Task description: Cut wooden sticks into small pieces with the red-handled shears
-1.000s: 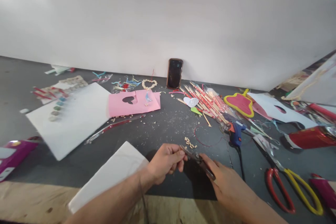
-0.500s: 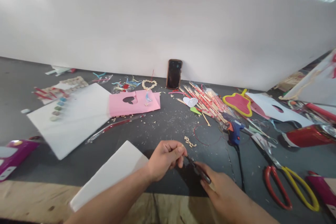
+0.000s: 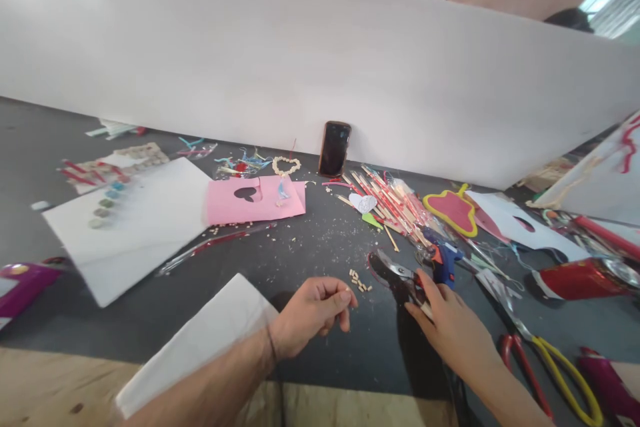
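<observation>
In my right hand [image 3: 445, 320] is a pair of pruning shears [image 3: 400, 271], the metal head pointing forward and left above the table. My fingers wrap its handles near the glue gun. My left hand [image 3: 317, 310] hovers over the dark table, thumb and fingertips pinched together; whatever they hold, if anything, is too small to make out. A small pile of short cut wooden pieces [image 3: 360, 281] lies just beyond the left fingertips. Under my left forearm is a white foam block [image 3: 200, 340].
A blue glue gun [image 3: 444, 260], red-and-yellow scissors [image 3: 530, 337] and a red can [image 3: 585, 278] are on the right. Sticks [image 3: 387, 203] lie ahead, near a phone [image 3: 335, 149] against the white panel. Pink paper [image 3: 225, 203] and a white board [image 3: 145, 240] are left.
My right hand has moved the pruning shears away from my left fingertips, forward and to the right. The left hand stays pinched in about the same place.
</observation>
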Available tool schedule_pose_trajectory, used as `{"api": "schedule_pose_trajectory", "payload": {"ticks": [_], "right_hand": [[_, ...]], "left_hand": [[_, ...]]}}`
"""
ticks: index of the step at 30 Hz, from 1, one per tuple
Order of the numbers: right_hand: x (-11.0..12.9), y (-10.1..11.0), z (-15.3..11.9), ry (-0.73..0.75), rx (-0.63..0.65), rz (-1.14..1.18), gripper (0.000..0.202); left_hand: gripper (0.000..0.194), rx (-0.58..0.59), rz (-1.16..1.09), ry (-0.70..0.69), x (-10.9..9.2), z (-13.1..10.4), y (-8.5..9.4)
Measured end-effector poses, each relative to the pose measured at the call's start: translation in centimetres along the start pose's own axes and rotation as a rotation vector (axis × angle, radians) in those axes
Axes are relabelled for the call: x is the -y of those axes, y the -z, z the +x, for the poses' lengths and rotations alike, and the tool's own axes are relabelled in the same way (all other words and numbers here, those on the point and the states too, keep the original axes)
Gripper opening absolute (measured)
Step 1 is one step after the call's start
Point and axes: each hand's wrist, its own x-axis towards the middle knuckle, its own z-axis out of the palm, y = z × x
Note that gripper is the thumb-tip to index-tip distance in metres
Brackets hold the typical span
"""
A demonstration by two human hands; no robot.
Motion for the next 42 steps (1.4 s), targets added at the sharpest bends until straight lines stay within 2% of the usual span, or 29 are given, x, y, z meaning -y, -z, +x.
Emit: {"api": "schedule_pose_trajectory", "payload": {"ticks": [3, 5, 9, 11, 13, 16, 19, 22, 27, 31, 35, 39, 42], "right_hand": [[-0.1, -0.5, -0.1, 0.039, -0.034, -0.046, 0.059], [-0.2, -0.1, 0.0, 0.099, -0.034, -0.039, 0.059], [-0.9, 2.9, 2.6, 0.171, 0.016, 0.068, 0.044], [-1.2, 4.8, 5.5, 0.195, 0.038, 0.181, 0.038], [-1.3, 6.3, 9.5, 0.157, -0.008, 0.229, 0.036], [-1.1, 7.1, 16.3, 0.111, -0.06, 0.218, 0.034], [-1.0, 6.2, 22.8, 0.104, -0.078, 0.206, 0.027], [-0.9, 4.8, 27.9, 0.045, -0.084, 0.194, 0.031], [-0.9, 2.8, 33.1, -0.049, -0.068, 0.199, 0.028], [-0.6, 1.4, 34.7, -0.096, -0.051, 0.213, 0.027], [0.0, 1.0, 34.6, -0.11, -0.077, 0.24, 0.028], [0.8, 3.2, 33.0, -0.055, -0.161, 0.306, 0.028], [1.7, 5.8, 29.9, 0.02, -0.203, 0.373, 0.03]], "left_hand": [[0.029, -0.005, 0.033, 0.016, -0.1, 0.1, -0.1], [0.029, -0.014, 0.042, 0.024, -0.1, 0.2, -0.1], [0.03, -0.045, 0.037, 0.043, -0.1, 0.3, -0.1], [0.031, -0.065, 0.026, 0.048, -0.1, 0.3, -0.1], [0.031, -0.075, 0.013, 0.06, -0.1, 0.3, -0.1], [0.032, -0.088, 0.01, 0.089, -0.2, 0.5, -0.1], [0.031, -0.106, 0.006, 0.091, -0.4, 0.7, 0.1], [0.031, -0.109, -0.036, 0.085, -0.4, 0.8, 0.3], [0.031, -0.064, -0.157, 0.09, -0.1, 1.2, 1.0], [0.03, -0.045, -0.204, 0.107, 0.0, 1.4, 1.4], [0.032, -0.052, -0.202, 0.141, -0.4, 1.4, 1.3], [0.033, -0.042, -0.193, 0.14, -0.3, 1.4, 1.0], [0.04, -0.044, -0.206, 0.155, 0.0, 1.4, 1.0]]}}
